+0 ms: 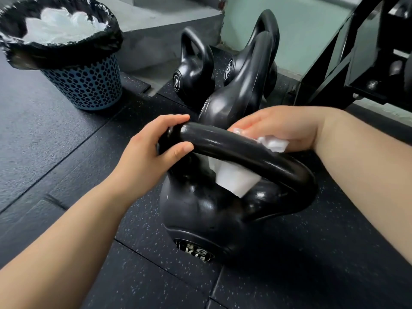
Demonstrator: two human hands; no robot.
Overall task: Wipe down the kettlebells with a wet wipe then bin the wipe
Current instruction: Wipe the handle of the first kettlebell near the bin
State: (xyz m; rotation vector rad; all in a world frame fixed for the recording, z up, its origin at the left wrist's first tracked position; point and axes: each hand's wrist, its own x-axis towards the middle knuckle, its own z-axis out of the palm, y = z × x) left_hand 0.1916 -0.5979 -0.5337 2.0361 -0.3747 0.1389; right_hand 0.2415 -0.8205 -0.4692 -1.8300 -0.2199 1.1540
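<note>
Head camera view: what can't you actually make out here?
All in the head view:
- Right hand fingertips: behind the handle of the nearest kettlebell and the wet wipe.
- Middle kettlebell weight number: blocked by that handle.
- Bin: rim cut off by the frame's left edge; white litter hides what lies beneath.

Even soft light, glare streaks on kettlebell handle [234, 146], wide-angle edge distortion, slight blur.
</note>
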